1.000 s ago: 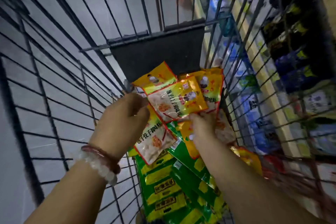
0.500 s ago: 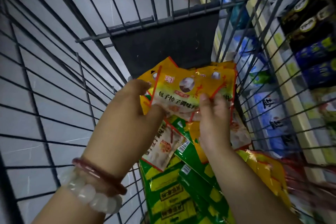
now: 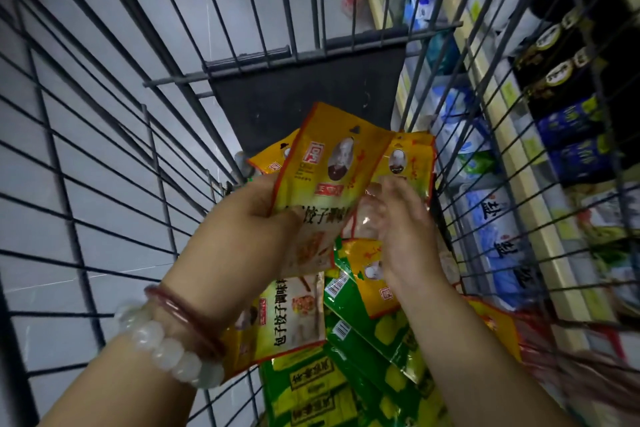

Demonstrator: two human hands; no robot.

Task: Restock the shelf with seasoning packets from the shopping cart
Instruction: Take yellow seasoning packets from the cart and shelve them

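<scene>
Inside the wire shopping cart point(image 3: 114, 135), a fan of yellow seasoning packets point(image 3: 329, 163) is held up between both hands, their long axes pointing up and away from the wrists, tops toward the cart's far end. The left hand point(image 3: 256, 215) is curled round the lower left edge of the front packet, thumb laid across its face. The right hand point(image 3: 401, 225) is set against the right side of the bundle, fingers bent on the clear lower part of a packet; whether it pinches or only steadies cannot be told. The shelf point(image 3: 519, 163) lies to the right, beyond the cart's side wall, so the right hand is judged the nearer one for the transfer, and the bundle must be lifted over the rim first.

The packets are flat, glossy film pouches, crinkled and limp, with a hang hole at the top; some slipping within the fan is likely. More yellow pouches and green packets point(image 3: 308, 392) are heaped below on the cart floor. Two bracelets point(image 3: 173, 343) are worn on the left wrist.
</scene>
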